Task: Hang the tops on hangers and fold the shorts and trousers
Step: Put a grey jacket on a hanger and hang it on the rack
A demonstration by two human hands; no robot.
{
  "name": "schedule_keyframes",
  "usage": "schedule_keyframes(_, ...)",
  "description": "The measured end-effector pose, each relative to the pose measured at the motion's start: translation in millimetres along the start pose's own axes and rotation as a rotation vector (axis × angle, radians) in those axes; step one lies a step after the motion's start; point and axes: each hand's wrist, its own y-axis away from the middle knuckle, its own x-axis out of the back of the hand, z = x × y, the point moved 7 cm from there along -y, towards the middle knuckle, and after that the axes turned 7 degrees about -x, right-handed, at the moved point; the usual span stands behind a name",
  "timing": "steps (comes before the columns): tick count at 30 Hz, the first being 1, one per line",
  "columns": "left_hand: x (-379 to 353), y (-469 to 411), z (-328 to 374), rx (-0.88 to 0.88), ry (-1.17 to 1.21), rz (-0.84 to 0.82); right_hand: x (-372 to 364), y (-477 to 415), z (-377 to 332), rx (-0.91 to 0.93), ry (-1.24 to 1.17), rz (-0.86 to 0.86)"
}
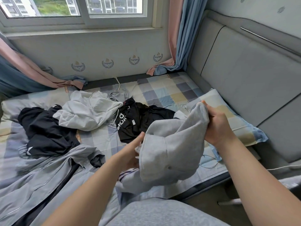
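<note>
Right grip [216, 124] and left grip [130, 152] clamped on grey garment [171, 144], bunched between them

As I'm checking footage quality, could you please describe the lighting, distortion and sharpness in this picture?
Head view: soft, even daylight from the window, no hard shadows or glare; head view: wide-angle distortion bows the sill and the headboard; head view: the grey garment by the left hand looks slightly smeared; the black clothes lose fold detail.
</note>
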Motion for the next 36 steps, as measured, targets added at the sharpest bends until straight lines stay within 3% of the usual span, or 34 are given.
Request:
schedule_keyframes(2,-12.3,6.7,-9.0,0.035,-0.012,-0.063,0.6,-2.1,3.9,-0.011,0.000,-0.001)
schedule_keyframes(8,0.6,13.4,-11.9,-0.037,0.131,0.081,8.1,-1.3,6.4,0.001,-0.054,-0.052)
schedule_keyframes(12,10.5,17.6,11.9,-0.159,0.276,0.179,42.0,-9.2,18.8,0.015,0.042,0.211)
schedule_keyframes(16,11.7,29.9,53.1,-0.394,0.281,0.220,80.1,-21.7,45.3,-0.102,0.138,0.582)
schedule_keyframes(19,7.0,44.0,74.6,-0.514,0.250,0.220,88.9,-20.3,50.8,-0.133,0.395,0.760)
schedule_keyframes(21,3.4,54.1,85.3,-0.563,0.229,0.216,74.1,-20.4,52.2,-0.109,0.546,0.695)
schedule_keyframes(27,-21.2,78.8,111.8,-0.654,0.208,0.093,-7.4,-22.6,79.2,-0.057,0.800,0.266)
schedule_keyframes(33,-21.8,96.3,133.0,-0.717,0.195,-0.071,-2.4,-35.5,106.8,-0.054,1.272,0.347)
schedule_keyframes(36,13.2,93.9,129.4,-0.656,-0.076,0.053,23.7,-36.0,106.5,-0.103,0.980,0.415)
